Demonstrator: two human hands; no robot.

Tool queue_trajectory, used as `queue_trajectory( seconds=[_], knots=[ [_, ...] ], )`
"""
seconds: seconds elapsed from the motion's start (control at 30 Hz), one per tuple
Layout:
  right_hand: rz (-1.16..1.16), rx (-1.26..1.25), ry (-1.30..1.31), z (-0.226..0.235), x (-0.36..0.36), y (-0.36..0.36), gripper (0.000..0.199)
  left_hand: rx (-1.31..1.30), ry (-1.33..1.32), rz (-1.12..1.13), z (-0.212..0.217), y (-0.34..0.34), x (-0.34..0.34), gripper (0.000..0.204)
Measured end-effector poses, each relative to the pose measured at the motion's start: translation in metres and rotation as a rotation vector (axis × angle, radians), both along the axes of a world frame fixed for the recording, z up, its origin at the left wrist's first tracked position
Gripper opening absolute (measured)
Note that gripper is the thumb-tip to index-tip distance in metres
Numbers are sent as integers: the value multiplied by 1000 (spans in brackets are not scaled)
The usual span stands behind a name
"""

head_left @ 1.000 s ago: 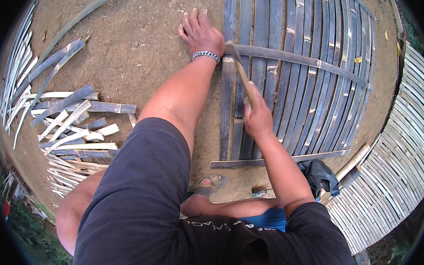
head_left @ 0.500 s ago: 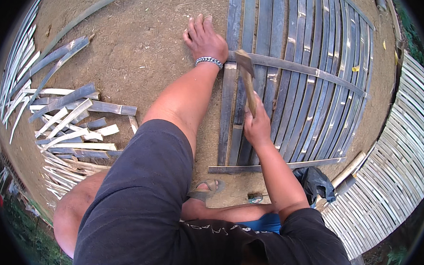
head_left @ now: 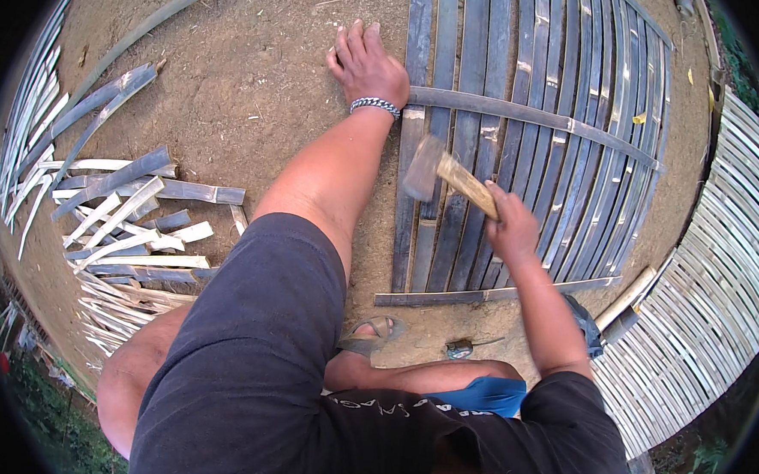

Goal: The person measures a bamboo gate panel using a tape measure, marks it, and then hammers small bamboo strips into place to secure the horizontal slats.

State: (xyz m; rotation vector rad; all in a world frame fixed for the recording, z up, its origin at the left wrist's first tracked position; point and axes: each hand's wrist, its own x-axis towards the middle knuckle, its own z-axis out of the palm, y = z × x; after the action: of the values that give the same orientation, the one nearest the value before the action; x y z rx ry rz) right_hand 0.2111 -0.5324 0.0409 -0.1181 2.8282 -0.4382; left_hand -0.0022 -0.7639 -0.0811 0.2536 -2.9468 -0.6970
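Observation:
My right hand is wrapped round the wooden handle of a hatchet. Its metal head, smeared by motion, hangs over the left slats of a dark split-bamboo panel. Several long slats lie side by side, with a bamboo cross strip over their middle and another bamboo strip along the near end. My left hand, wearing a chain bracelet, rests with fingers stretched out at the panel's left edge, by the end of the middle cross strip. Whether something lies under its palm is hidden.
Cut bamboo pieces lie piled on the dirt ground at the left, with long pale strips behind them. A paler slatted bamboo panel lies at the right. Near my sandalled foot is a small dark object; a black plastic bag sits behind my right arm.
My right hand has moved right and nearer to me, swinging the hatchet head off the middle cross strip's left end. My left hand has hardly moved.

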Motion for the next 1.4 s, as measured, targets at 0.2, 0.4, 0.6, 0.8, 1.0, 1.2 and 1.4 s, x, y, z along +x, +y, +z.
queue_trajectory(
  seconds=[0.2,0.4,0.6,0.8,1.0,1.2,1.4],
  knots=[
    [661,348,-17,20,-112,53,29,2,-3,-9,1,3,-1,56],
    [633,470,137,27,-202,30,17,17,4,-8,2,1,-2,58],
    [830,412,143,39,-209,44,14,22,0,-2,0,1,2,59],
    [760,448,148,33,-222,34,18,21,4,-15,1,-1,-2,59],
    [662,467,159,35,-227,34,15,9,10,-32,1,0,-4,60],
    [752,388,129,34,-223,39,21,13,-26,-29,3,0,-2,61],
    [703,415,62,35,-216,36,20,30,-30,-32,4,-1,-2,61]
  ],
)
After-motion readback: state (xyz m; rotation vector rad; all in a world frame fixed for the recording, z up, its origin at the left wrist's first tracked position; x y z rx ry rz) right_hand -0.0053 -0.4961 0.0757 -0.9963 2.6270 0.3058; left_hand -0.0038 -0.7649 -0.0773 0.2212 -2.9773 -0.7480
